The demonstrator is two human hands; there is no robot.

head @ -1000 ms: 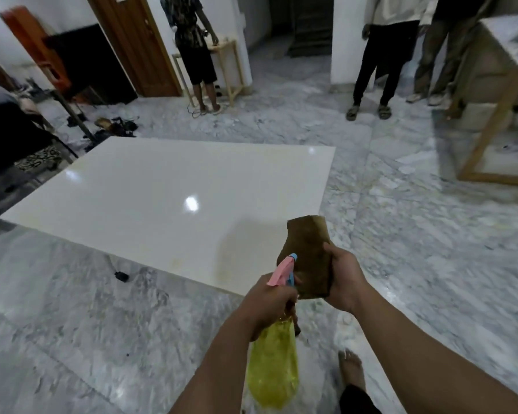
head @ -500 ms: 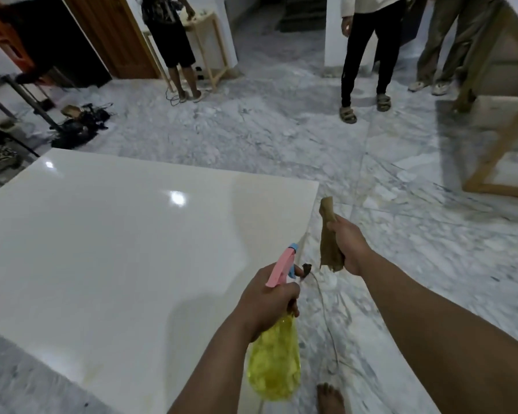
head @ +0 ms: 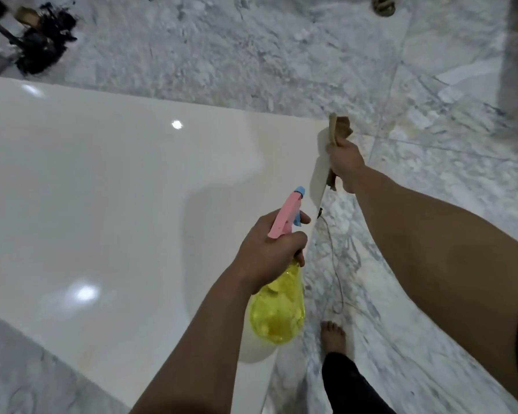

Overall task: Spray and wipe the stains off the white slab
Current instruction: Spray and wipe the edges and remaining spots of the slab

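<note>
Head view: right hand [head: 346, 164] hides most of cloth [head: 339, 127].

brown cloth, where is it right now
In the head view, the brown cloth is gripped in the right hand, held up beside the white slab at its right edge.

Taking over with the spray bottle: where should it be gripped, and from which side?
Grip the spray bottle at its narrow neck under the pink head, as the left hand does now, coming from behind, opposite the blue nozzle. The yellow body bulges and hangs below; a forefinger reaches the trigger.
</note>
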